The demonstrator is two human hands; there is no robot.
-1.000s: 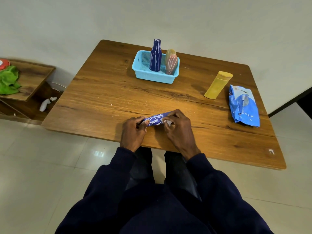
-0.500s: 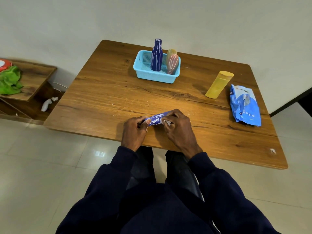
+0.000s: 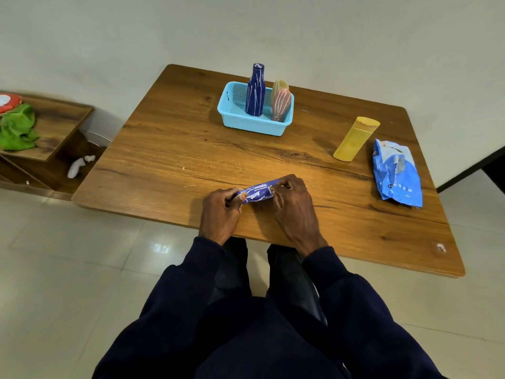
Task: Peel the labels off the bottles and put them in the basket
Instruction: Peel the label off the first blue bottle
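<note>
Blue bottle [image 3: 257, 193] lies sideways over the near part of the wooden table [image 3: 164, 160], and both hands are on it. The left hand [image 3: 220, 212] curls round one end and the right hand [image 3: 293, 206] grips the other. At the far side, the light-blue basket [image 3: 254, 124] holds a dark blue bottle [image 3: 255, 91] upright and a pink bottle [image 3: 280, 105] leaning. Off right stand a yellow bottle [image 3: 355, 139] and a blue packet [image 3: 396, 173].

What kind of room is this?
Probably a room in someone's home, though I can't be sure: a wooden table by a plain wall, a shiny tiled floor, and a low wooden shelf holding a green cloth.
</note>
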